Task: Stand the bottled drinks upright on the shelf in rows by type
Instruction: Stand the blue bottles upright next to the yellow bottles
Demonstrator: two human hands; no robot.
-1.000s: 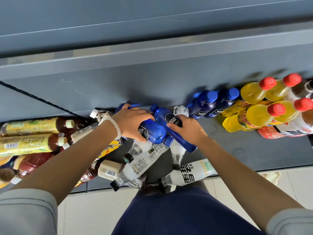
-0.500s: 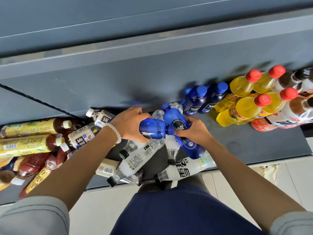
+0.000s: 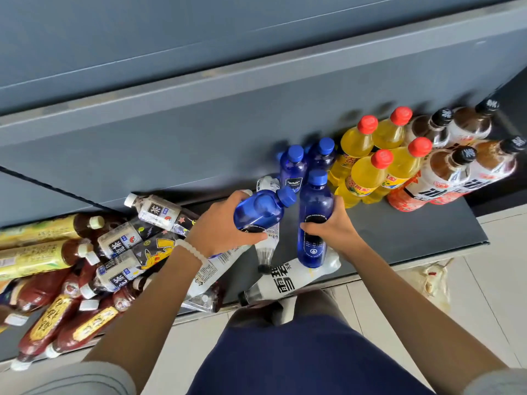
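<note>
Gripping one blue bottle per hand over the shelf (image 3: 399, 232). I see the left hand (image 3: 219, 226) wrapped around a tilted bottle (image 3: 261, 209), cap pointing right; the right hand (image 3: 332, 223) clamps an upright bottle (image 3: 313, 212) just in front of the standing blue pair (image 3: 306, 163).
</note>
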